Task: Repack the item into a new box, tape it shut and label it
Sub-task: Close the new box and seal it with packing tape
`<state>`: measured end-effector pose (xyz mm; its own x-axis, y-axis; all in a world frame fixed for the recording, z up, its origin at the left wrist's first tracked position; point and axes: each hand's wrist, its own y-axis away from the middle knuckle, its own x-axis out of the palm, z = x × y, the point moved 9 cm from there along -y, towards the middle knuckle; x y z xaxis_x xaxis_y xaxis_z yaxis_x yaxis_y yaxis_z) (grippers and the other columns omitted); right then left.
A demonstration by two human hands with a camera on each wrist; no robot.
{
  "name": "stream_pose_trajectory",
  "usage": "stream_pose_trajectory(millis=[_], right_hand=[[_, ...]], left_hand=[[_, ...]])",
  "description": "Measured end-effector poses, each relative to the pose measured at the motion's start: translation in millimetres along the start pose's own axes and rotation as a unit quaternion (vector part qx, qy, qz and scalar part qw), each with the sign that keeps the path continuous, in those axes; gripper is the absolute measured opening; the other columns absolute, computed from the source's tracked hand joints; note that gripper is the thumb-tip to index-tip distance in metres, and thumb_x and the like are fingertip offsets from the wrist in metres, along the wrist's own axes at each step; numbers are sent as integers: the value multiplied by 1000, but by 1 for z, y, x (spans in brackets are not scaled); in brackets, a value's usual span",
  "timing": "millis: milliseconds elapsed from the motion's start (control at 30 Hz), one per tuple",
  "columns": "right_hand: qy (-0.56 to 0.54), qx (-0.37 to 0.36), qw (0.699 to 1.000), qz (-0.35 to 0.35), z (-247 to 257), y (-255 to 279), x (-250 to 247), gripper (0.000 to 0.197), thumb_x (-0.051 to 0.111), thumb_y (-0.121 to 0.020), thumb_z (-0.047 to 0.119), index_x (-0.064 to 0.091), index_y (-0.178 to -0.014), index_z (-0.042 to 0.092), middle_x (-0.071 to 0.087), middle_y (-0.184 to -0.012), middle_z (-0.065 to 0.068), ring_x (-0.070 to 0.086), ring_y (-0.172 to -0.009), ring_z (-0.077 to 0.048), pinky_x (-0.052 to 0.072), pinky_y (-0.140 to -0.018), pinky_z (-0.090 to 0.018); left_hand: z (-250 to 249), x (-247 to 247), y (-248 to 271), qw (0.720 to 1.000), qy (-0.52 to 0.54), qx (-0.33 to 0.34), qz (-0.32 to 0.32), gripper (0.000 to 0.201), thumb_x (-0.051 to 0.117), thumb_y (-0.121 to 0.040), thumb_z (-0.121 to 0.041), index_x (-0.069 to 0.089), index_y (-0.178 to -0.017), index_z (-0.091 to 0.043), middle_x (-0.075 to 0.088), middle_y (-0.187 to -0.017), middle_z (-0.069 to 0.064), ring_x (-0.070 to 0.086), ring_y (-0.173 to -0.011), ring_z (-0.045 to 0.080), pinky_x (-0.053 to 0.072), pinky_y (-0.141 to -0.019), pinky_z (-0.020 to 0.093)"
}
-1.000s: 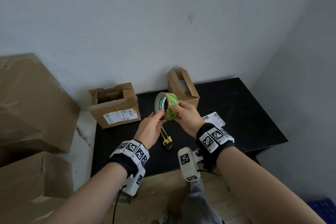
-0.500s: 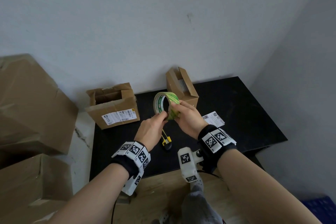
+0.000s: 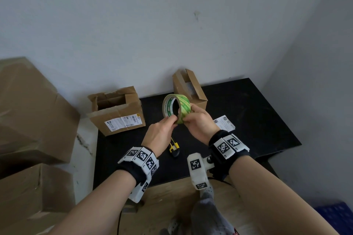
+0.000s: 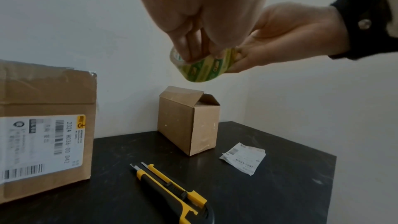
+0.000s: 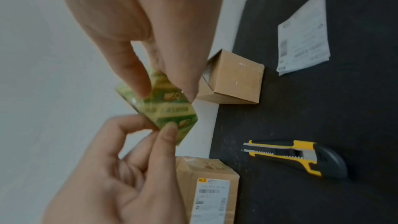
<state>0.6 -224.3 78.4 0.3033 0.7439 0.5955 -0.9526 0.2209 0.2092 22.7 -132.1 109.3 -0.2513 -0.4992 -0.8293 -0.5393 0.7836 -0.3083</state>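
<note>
Green-printed tape roll (image 3: 176, 108) held in the air above the black table (image 3: 257, 116), left hand (image 3: 159, 134) pinching its near rim, right hand (image 3: 199, 122) gripping its outer band, small open box (image 3: 191, 89) behind, utility knife (image 4: 172, 192) below, loose shipping label (image 4: 244, 157) beside.

A green-and-yellow printed tape roll (image 3: 176, 108) is held upright above the black bench (image 3: 257, 120); behind it a small brown box (image 3: 193, 91) stands, flaps open; a white label (image 3: 224, 123) lies flat at right.
</note>
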Motion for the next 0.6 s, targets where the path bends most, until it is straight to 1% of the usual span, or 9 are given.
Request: stream_pose_trajectory(millis=[67,100,133,167,267,367,433,500,600], right_hand=[[-6,-9,1000,20,2,1,0,41,48,-84,-9,44,-125,-10,59,-111,-19,58,-104,-27,47,-95,-35],[-1,-12,1000,22,3,1,-1,40,49,-89,-5,43,-127,-12,58,-115,-21,56,-107,-28,46,-98,-36],[5,-15,1000,19,4,1,-2,38,48,-92,-2,43,-128,-12,57,-118,-22,56,-109,-28,45,-99,-37],[13,-17,1000,17,5,0,-3,36,46,-94,1,44,-127,-12,57,-118,-22,56,-108,-27,45,-99,-37],[24,-20,998,45,7,1,3,31,42,-96,2,49,-124,-9,60,-113,-18,60,-103,-22,48,-94,-32],[-6,-13,998,59,9,2,7,32,35,-97,0,49,-125,-8,62,-114,-16,61,-104,-22,48,-95,-31],[-17,-6,998,64,10,2,7,34,33,-97,-1,48,-127,-7,60,-118,-18,60,-108,-24,47,-98,-32],[-14,-1,997,73,10,2,7,36,33,-96,-3,46,-129,-7,58,-123,-20,58,-112,-26,47,-99,-33],[-2,1,995,98,9,4,10,42,37,-90,-11,45,-131,-6,56,-126,-20,54,-117,-27,43,-103,-34]], left_hand=[[3,-3,-1,999,27,-17,-7,14,59,-89,-8,58,-102,-5,65,-75,6,64,-63,19,43,-54,15],[4,-3,-1,999,36,-21,-7,14,59,-89,-8,57,-102,-5,63,-73,4,63,-61,16,38,-53,9],[5,-3,-1,999,44,-22,-6,14,58,-89,-9,56,-103,-6,62,-73,2,62,-61,15,36,-53,7],[6,-1,0,998,52,-24,-4,15,58,-89,-9,55,-104,-7,62,-75,0,62,-61,13,39,-53,8],[10,-1,0,996,77,-34,-8,21,59,-88,-10,52,-108,-10,67,-83,2,65,-67,13,53,-59,25],[14,-4,-1,994,95,-42,-25,19,59,-88,-15,55,-106,-11,68,-85,2,67,-68,15,55,-60,33],[13,-6,-1,995,89,-38,-30,16,59,-89,-19,58,-103,-11,69,-83,2,64,-60,13,53,-55,30],[12,-8,0,995,86,-33,-36,13,59,-90,-19,58,-100,-10,68,-79,2,57,-49,8,48,-48,22],[11,-10,2,995,86,-32,-43,13,60,-90,-18,59,-98,-9,68,-77,0,53,-45,6,45,-46,19]])
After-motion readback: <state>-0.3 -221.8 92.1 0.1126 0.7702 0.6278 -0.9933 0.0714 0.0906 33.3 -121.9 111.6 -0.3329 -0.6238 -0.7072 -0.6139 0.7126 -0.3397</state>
